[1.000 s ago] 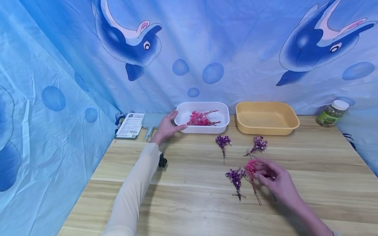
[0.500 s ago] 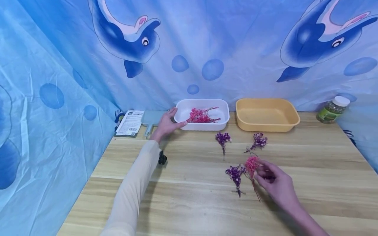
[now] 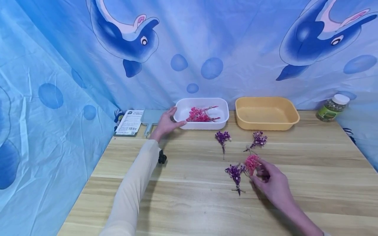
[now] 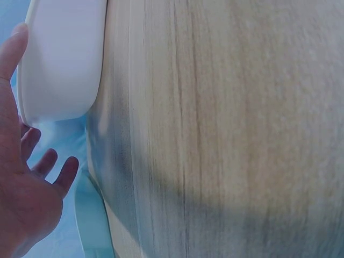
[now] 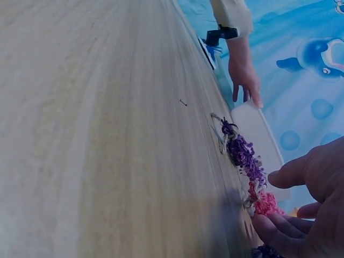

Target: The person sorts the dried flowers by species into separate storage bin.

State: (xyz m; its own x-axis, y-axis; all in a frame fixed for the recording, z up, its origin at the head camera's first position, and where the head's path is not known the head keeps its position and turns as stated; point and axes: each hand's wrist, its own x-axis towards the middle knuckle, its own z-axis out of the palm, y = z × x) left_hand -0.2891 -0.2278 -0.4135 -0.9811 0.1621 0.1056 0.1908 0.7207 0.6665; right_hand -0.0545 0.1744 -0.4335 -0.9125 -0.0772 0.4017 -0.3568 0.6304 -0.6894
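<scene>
Left to right along the table's [image 3: 189, 203] back sit a packet [image 3: 129, 123], a first basin [image 3: 203, 126] with sprigs [image 3: 199, 115] inside, a second basin [image 3: 265, 126] and a jar [image 3: 332, 108]; before each basin lies one bunch [image 3: 222, 137]; nearer, a front bunch [image 3: 235, 173] lies left of the cluster [image 3: 252, 162] at the right hand [image 3: 274, 183].

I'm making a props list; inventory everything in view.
Table: one, tan, underneath
Curtain: count unclear, blue, background
White tub: one, white, back centre
Pink flowers: count unclear, pink, in white tub
Yellow tub: one, yellow, back right
Jar: one, green label, far right
Packet: one, white, back left
Handled tool: one, pale blue, beside packet
Purple bunches: three visible, purple, centre right
Pink bunch: one, pink, among purple bunches
Black device: one, black, left wrist
Sleeve: one, cream, left arm
Left hand: one, bare, touching white tub
Right hand: one, bare, at pink bunch
</scene>
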